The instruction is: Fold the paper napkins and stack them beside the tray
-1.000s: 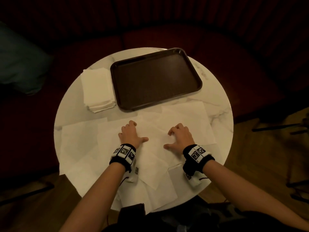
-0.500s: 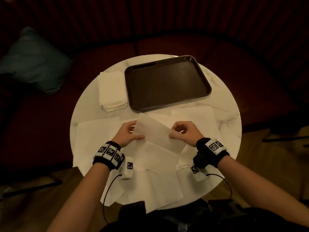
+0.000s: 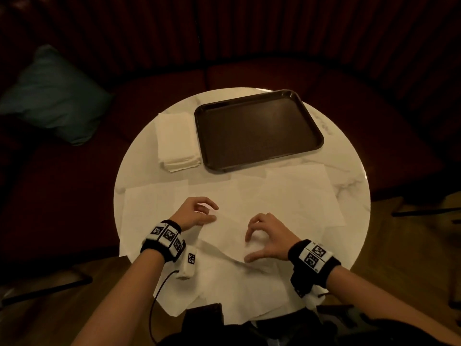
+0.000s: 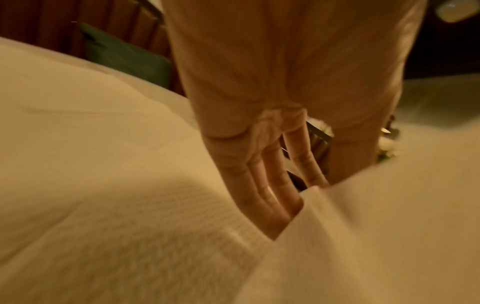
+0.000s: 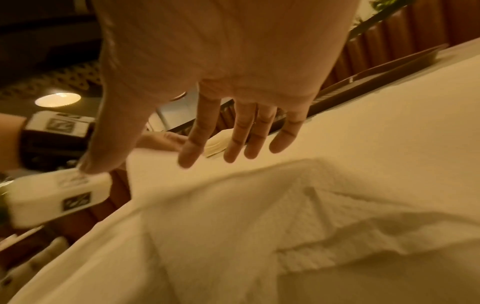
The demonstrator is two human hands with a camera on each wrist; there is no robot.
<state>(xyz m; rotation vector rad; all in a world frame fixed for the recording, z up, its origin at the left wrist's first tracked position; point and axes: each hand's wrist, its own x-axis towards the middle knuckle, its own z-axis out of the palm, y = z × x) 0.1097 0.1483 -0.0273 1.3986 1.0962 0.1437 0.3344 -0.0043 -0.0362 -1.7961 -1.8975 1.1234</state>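
Observation:
A white paper napkin lies half folded among several flat ones on the near half of the round table. My left hand pinches its left edge between thumb and fingers; in the left wrist view the fingers vanish behind the raised napkin edge. My right hand hovers over the napkin's right part with curved, spread fingers that hold nothing. A stack of folded napkins sits just left of the dark tray.
Unfolded napkins overlap across the table's front and hang over its near edge. A dark red sofa curves behind the table, with a teal cushion at left. Wooden floor shows on both sides.
The napkin that both hands held lifted half a second ago has come down onto the table. My right hand has let go and spread open; both hands moved slightly toward me.

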